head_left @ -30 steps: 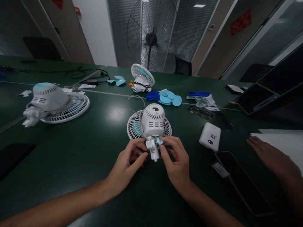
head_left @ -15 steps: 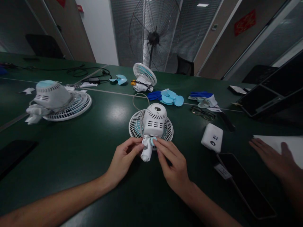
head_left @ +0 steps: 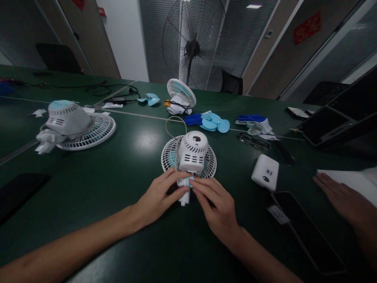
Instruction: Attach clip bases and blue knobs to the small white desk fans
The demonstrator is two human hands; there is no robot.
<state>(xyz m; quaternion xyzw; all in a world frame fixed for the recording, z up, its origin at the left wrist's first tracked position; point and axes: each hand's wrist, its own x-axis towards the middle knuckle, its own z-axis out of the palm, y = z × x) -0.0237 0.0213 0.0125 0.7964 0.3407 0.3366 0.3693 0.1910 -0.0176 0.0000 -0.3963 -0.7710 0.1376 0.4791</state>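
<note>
A small white fan (head_left: 192, 152) lies face down on the green table (head_left: 118, 177), its grille flat and its motor housing up. My left hand (head_left: 160, 196) and my right hand (head_left: 216, 204) meet at the fan's white stem and pale blue knob (head_left: 188, 182). Both hands pinch that stem, the left from the left side and the right from the right side. The lower end of the stem pokes out between my fingers.
A second fan (head_left: 75, 122) lies at the left, a third (head_left: 179, 96) at the back. Loose blue blades (head_left: 213, 122), blue gloves (head_left: 253, 120), glasses (head_left: 253, 141), a white box (head_left: 265, 172), a dark phone (head_left: 306, 232). Another person's hand (head_left: 344, 200) rests at the right by white paper.
My hands have closed in tighter round the stem. The stem has swung from tilted to pointing down toward me. The other person's hand has shifted slightly.
</note>
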